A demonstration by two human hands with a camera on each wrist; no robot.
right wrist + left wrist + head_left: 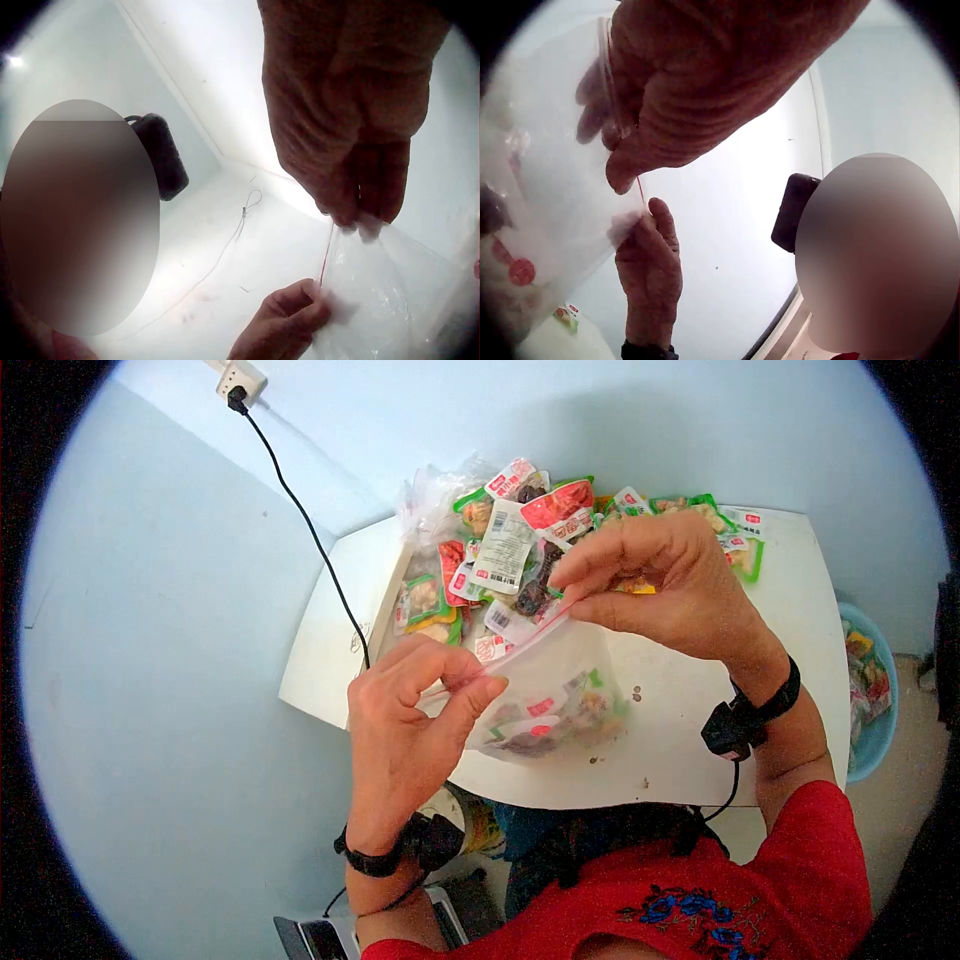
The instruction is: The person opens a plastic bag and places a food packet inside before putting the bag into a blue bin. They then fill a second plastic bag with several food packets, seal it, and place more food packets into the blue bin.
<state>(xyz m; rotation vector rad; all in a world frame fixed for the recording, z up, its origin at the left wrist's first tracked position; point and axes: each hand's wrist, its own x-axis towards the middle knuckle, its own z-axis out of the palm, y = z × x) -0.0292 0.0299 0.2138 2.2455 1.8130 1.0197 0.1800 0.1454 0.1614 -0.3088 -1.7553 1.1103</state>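
A: Left hand point(405, 710) status?
B: Clamped on the zip bag point(575, 685), thumb against curled fingers, at the lower-left end of the red zip strip point(530, 642) in head view.
A: Right hand point(670, 575)?
B: Also clamped, pinching the same bag between thumb and fingertips at the upper-right end of the strip.
A: Bag position?
B: Between both hands, over the white table point(690, 740), mouth edge slanting up to the right. Can't tell whether touching the tabletop. Can't tell whether zipped or open either.
A: Contents?
B: Small snack packets low down, blurred through the cloudy plastic.
A: Rest of the table?
B: Big packet pile point(505, 550) along the far side, in red, green, yellow and white. Crumpled clear plastic point(430, 500) at its left end. Few dark specks near the front edge.
A: Off the table?
B: Blue basin point(885, 748) just beside the right edge, with more packets in it. Black cable point(310, 525) from the wall socket point(242, 378) down to the left side of the table. Black straps point(775, 695) on both wrists. Red shirt point(600, 905) with blue flowers at the bottom.
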